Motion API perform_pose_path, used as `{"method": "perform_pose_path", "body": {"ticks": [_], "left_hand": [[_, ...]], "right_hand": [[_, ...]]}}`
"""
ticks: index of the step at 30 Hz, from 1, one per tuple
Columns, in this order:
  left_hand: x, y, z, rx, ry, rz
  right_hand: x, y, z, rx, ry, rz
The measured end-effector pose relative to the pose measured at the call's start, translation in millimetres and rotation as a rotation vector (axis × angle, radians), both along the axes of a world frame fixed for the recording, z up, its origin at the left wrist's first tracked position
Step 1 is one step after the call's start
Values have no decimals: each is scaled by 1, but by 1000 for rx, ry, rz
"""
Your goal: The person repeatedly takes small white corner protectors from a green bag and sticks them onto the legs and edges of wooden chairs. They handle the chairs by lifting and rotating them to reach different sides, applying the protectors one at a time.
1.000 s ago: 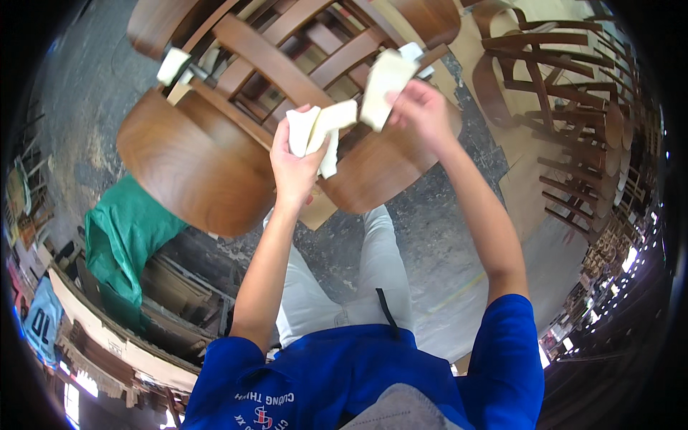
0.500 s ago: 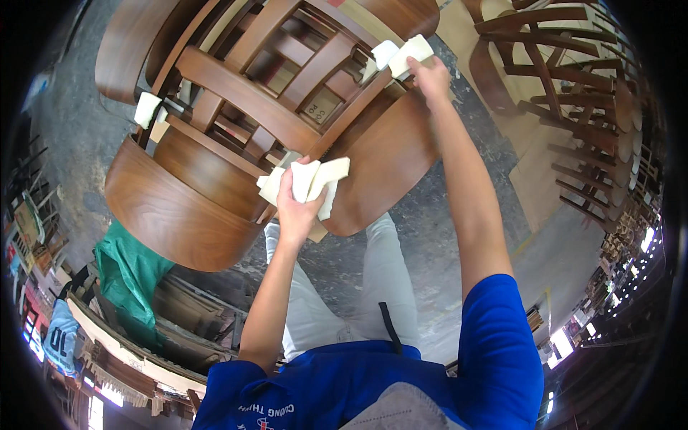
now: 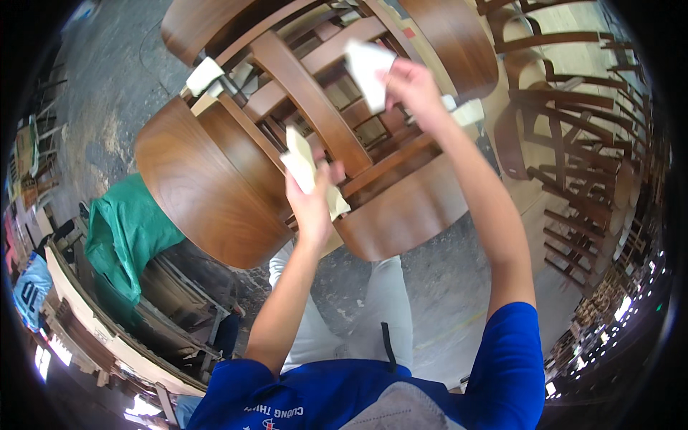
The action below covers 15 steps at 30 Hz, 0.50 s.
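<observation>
Pinching the near edge of a white foam pad [image 3: 369, 72], the fingers of your right hand [image 3: 416, 93] suspend it over the slatted wooden frame [image 3: 308, 107], toward the frame's far right side; whether any part touches the slats cannot be told, since the pad is blurred. Your left hand [image 3: 309, 208] holds cream foam pieces [image 3: 301, 163] by the frame's near corner, its fingers folded about them, with one piece projecting beside the palm. Two other pads mark the frame's corners: a left corner pad [image 3: 205, 75] and a right corner pad [image 3: 469, 113].

Principal hazard: gaps between the slats lie beneath your right hand; a pinch confined to one edge could let the pad twist free and drop through, out of easy reach. Second: your left fingers share their grip among several loose pieces, so relaxing to free one may spill another, most likely the piece beside the palm. Third: your right forearm [image 3: 480, 179] passes close to the right corner pad; a low sweep might dislodge it if it merely rests there, which the view does not settle. Fourth: the curved wooden panels [image 3: 208, 193] bordering the frame's edges have bare, smooth faces; a knock that shifts the frame could rub one against its neighbour and mark the finish.
</observation>
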<state>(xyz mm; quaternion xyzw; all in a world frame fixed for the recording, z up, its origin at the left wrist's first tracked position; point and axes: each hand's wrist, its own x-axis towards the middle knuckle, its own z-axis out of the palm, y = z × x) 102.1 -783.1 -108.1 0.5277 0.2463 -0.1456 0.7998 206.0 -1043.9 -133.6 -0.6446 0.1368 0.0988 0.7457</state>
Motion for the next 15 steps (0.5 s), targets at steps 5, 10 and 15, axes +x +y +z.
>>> {"method": "perform_pose_path", "body": {"ticks": [5, 10, 15], "left_hand": [[-124, 66, 12, 295, 61, -696], [-186, 138, -5, 343, 4, -853], [-194, 173, -24, 388, 195, -753]], "right_hand": [[180, -58, -103, 87, -50, -487], [283, -79, -191, 244, -141, -692], [295, -75, -201, 64, -120, -820]]}}
